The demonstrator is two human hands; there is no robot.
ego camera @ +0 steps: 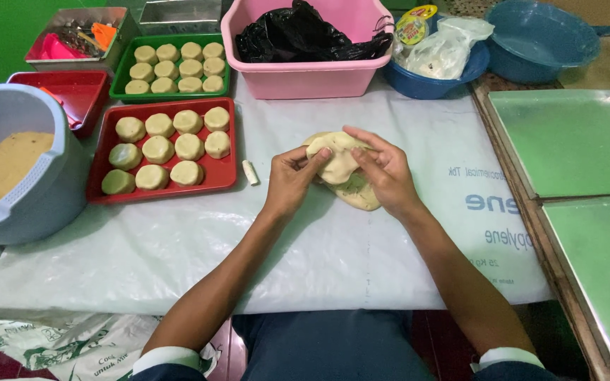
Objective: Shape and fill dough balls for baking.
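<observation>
A flattened piece of pale dough (340, 168) lies on the white plastic sheet (178, 247) in front of me. My left hand (292, 180) pinches its left edge with thumb and fingers. My right hand (384, 169) presses on its right side, fingers folded over the top. A darker filling shows at the dough's lower edge. Both hands touch the dough at once.
A red tray (220, 173) of round dough cakes sits left, a green tray (125, 67) of the same behind it. A grey tub (51, 183) of crumbly mix is far left. A pink basin (305, 77), blue bowls (425, 85) and green baking pans (573, 141) stand behind and right.
</observation>
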